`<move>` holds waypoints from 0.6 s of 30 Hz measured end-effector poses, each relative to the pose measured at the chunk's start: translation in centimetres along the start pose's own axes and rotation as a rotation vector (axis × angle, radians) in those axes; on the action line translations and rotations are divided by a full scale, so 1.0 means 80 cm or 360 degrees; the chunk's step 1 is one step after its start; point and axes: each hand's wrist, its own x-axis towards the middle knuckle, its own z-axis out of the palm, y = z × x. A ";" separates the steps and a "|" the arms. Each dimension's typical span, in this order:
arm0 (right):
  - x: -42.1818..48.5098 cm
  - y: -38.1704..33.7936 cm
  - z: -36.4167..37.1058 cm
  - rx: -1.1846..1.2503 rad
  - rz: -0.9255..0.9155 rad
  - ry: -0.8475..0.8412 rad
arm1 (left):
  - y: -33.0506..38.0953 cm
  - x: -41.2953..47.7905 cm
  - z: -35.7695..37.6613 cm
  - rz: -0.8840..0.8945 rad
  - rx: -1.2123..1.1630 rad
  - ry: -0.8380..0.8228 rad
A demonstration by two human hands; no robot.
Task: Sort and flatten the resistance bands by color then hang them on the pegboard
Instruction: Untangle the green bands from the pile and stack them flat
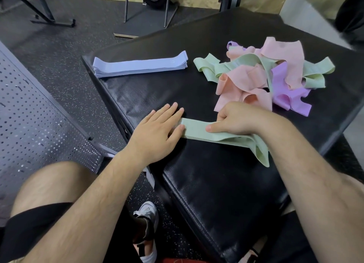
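The black padded block (216, 193) lies under both your hands. The pegboard (29, 114) lies left of your left hand (157, 132). Beyond your right hand (236, 118) sits the tangled pile (262, 75) of pink, green and purple bands. Beyond your left hand, the flat blue stack (139, 65) runs left to right. The green band (195, 131) spans left to right between your hands. Your left hand presses its end with flat fingers, and your right grips it with curled fingers.
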 end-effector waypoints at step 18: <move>-0.020 0.027 -0.017 0.0098 -0.0121 0.0112 | 0.067 0.010 0.024 0.0127 0.0000 0.0053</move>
